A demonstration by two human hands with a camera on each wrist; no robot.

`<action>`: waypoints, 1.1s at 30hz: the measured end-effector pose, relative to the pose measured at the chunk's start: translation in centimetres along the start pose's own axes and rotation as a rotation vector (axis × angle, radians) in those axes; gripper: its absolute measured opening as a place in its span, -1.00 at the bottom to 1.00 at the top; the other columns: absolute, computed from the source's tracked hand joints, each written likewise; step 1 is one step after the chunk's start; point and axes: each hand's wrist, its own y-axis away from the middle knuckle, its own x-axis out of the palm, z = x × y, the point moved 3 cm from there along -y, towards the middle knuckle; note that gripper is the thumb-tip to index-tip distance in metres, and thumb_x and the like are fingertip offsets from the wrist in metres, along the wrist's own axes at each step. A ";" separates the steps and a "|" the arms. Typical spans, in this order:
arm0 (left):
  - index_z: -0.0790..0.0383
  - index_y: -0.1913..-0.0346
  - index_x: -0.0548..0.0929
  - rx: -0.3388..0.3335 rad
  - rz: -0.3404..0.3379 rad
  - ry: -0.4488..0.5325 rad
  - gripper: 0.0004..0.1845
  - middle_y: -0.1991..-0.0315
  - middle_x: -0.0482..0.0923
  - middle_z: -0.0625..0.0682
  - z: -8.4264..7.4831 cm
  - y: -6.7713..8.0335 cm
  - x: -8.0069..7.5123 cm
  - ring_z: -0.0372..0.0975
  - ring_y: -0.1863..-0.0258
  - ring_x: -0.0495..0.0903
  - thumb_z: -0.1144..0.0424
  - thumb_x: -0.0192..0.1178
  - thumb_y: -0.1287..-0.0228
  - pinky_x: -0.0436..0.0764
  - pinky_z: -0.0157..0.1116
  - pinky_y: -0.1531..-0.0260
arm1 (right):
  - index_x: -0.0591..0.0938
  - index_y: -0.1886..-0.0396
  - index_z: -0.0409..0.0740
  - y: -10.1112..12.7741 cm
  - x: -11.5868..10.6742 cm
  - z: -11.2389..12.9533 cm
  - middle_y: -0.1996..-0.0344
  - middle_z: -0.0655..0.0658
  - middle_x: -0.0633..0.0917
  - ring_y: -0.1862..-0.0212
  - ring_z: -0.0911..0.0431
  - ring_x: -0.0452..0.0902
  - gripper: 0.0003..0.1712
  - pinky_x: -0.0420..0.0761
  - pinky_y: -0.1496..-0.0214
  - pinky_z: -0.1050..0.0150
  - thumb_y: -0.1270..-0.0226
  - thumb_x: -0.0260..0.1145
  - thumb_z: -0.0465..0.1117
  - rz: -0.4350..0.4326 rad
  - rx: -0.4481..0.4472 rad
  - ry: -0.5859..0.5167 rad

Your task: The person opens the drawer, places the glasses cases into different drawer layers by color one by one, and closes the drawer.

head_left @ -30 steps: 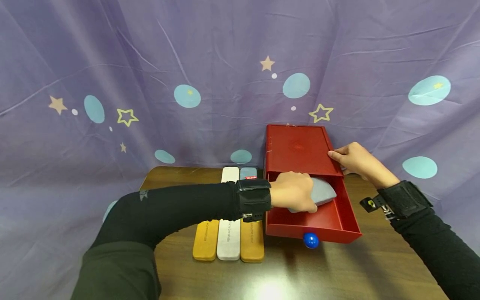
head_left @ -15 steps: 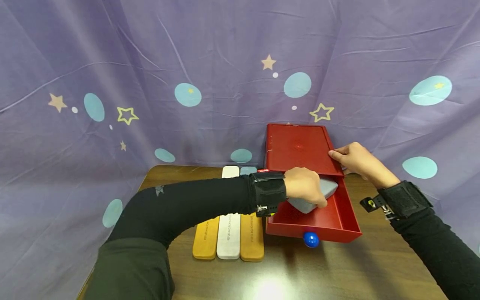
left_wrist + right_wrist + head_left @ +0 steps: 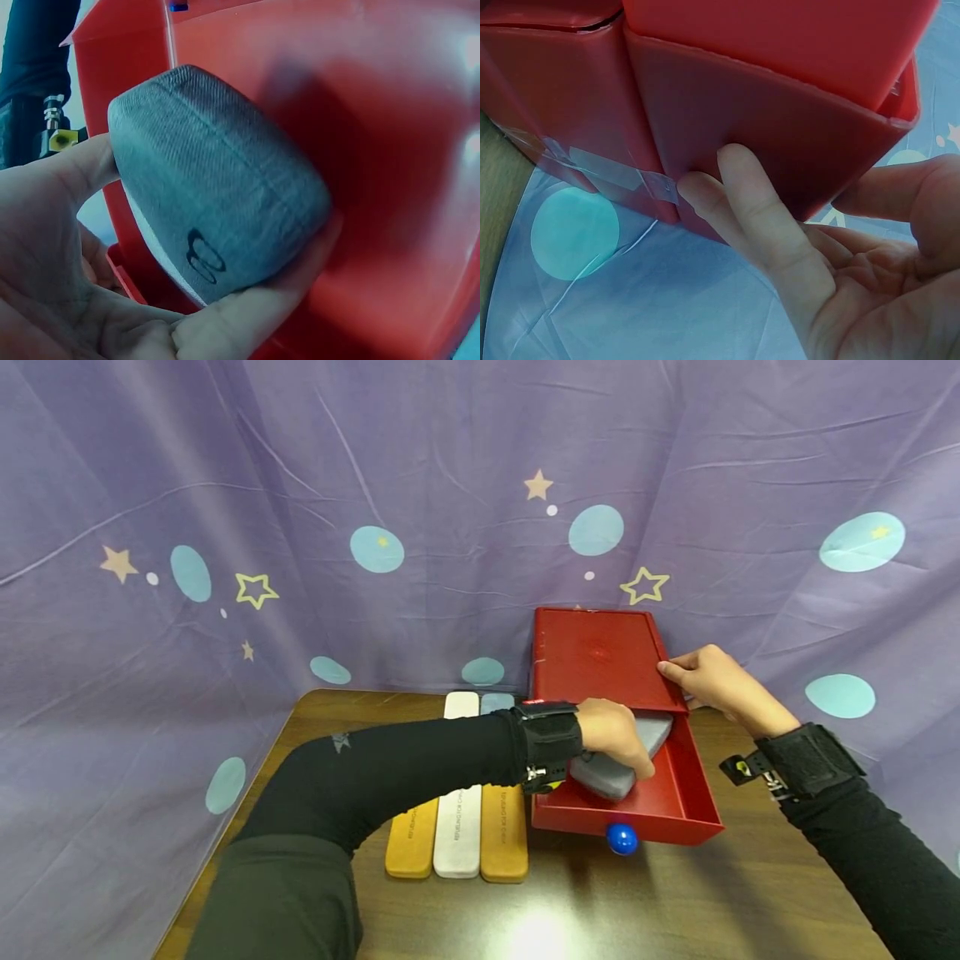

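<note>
My left hand (image 3: 615, 733) grips a grey, fabric-covered case like a glasses case (image 3: 602, 777) inside the pulled-out red drawer (image 3: 678, 806). In the left wrist view, thumb and fingers are wrapped around the case (image 3: 214, 180), whose near end shows a black looped mark. The case lies slantwise, its far end near the drawer's opening under the box top. My right hand (image 3: 711, 683) holds the right side of the red drawer box (image 3: 592, 652), thumb at the top edge. In the right wrist view two fingers (image 3: 754, 187) press on its side wall.
Left of the drawer lie long flat cases side by side: yellow (image 3: 411, 847), white (image 3: 457, 835) and orange-yellow (image 3: 504, 839). A blue-grey one (image 3: 497, 702) lies behind, mostly under my left arm. A blue ball knob (image 3: 622, 839) sticks out from the drawer front. A purple curtain (image 3: 300, 485) hangs behind the table.
My left hand has moved right within the drawer, and the grey case has turned, its near end swinging toward the drawer front. My right hand and the box stay put.
</note>
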 end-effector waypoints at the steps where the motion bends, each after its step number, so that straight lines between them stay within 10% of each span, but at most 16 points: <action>1: -0.07 0.03 0.65 -0.007 0.009 -0.010 -0.53 0.19 0.56 -0.21 -0.1 -0.1 0.1 -0.39 0.23 0.49 -0.27 0.33 -0.11 0.45 -0.46 0.27 | 0.48 -0.23 -0.65 0.0 0.0 0.0 0.13 -0.50 0.73 0.30 0.23 0.70 -0.43 0.77 0.30 0.21 -0.66 0.01 -0.13 0.000 -0.002 0.001; 6: -0.08 -0.17 0.59 -0.058 0.067 0.003 -0.41 0.00 0.54 -0.23 -0.7 -0.6 0.3 -0.38 0.13 0.49 -0.29 0.29 -0.14 0.48 -0.47 0.19 | 0.49 -0.22 -0.64 0.0 0.0 0.0 0.12 -0.50 0.74 0.26 0.17 0.73 -0.43 0.77 0.29 0.20 -0.66 0.02 -0.13 0.001 -0.004 0.012; 14: 0.12 -0.26 0.43 -0.169 0.233 0.520 -0.33 0.00 0.42 -0.03 -0.4 -1.0 0.9 -0.15 0.10 0.51 -0.06 0.42 -0.16 0.68 -0.13 0.06 | 0.49 -0.23 -0.63 0.1 0.1 -0.1 0.09 -0.54 0.71 0.21 0.05 0.76 -0.43 0.77 0.29 0.19 -0.66 0.01 -0.12 -0.003 -0.002 0.019; 33: -0.07 -0.47 0.26 -0.247 0.348 0.541 -0.27 -0.36 0.36 -0.23 -1.8 -3.2 0.9 -0.04 -0.08 0.61 -0.10 0.30 -0.32 0.77 -0.14 0.14 | 0.56 -0.17 -0.61 0.2 0.2 -0.1 0.14 -0.46 0.75 0.16 -0.03 0.76 -0.43 0.78 0.28 0.15 -0.67 -0.01 -0.10 -0.008 -0.004 0.039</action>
